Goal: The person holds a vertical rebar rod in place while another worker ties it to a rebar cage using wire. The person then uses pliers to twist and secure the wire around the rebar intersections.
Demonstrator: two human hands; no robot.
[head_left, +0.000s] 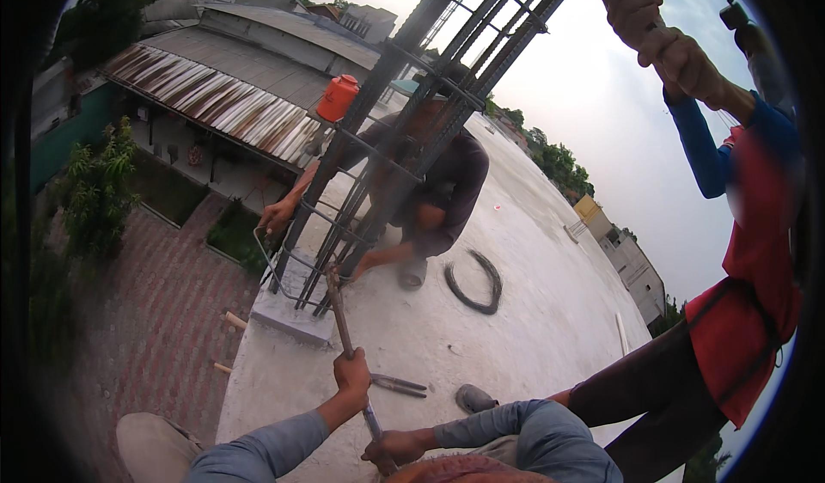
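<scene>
- Left hand [351, 373], lower centre of the frame: grip closed round a long, rust-brown metal bar [341, 318] at mid-length.
- Right hand [400, 449], bottom centre: grip closed round the same bar near its lower end.
- The bar slants up and leftward from the right hand; its upper end lies at the lower part of a tall cage of dark ribbed steel rods [395, 62], though exact contact cannot be told.
- The cage leans from centre left toward the top of the frame, its foot at a pale grey concrete block [290, 321].
- A crouching co-worker in a dark shirt [460, 174], centre, reaches round the cage with both arms; one hand is at a thin, bent grey steel rod [261, 247].
- Grey metal long-handled pliers [398, 385] lie on the whitish concrete slab [541, 345], just right of the left hand.
- A loose coil of black wire [478, 307] lies farther up, right of centre.
- A standing person in red and blue [760, 242] fills the right edge, hands raised at upper right.
</scene>
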